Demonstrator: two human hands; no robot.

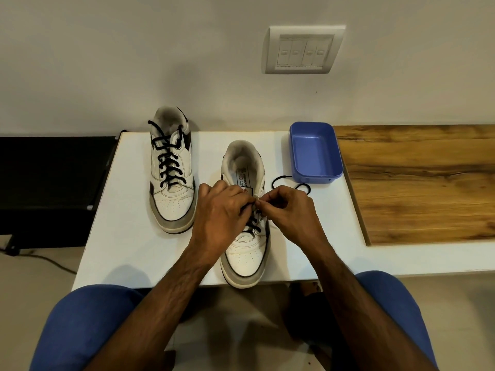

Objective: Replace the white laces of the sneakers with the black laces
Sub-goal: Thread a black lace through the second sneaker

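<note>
While the left hand (223,210) curls knuckles-up over the near sneaker (245,210), the right hand (290,207) pinches its black lace (290,183) in a closed grip at an eyelet.

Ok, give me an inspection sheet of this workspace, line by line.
Surface: white table, adjoining a wood-grain panel.
Job's things: far sneaker fully laced in black; near sneaker, toe overhanging the table's front edge, laced only at its lower eyelets; black lace trails loose towards the tub. No white laces seen.
Clutter: blue plastic tub, empty.
Hands: left hand and right hand both pinch the lace at the near sneaker's eyelets.
Cables: dark cable on the floor at left.
Surroundings: wall switch plate; dark unit left of the table.
</note>
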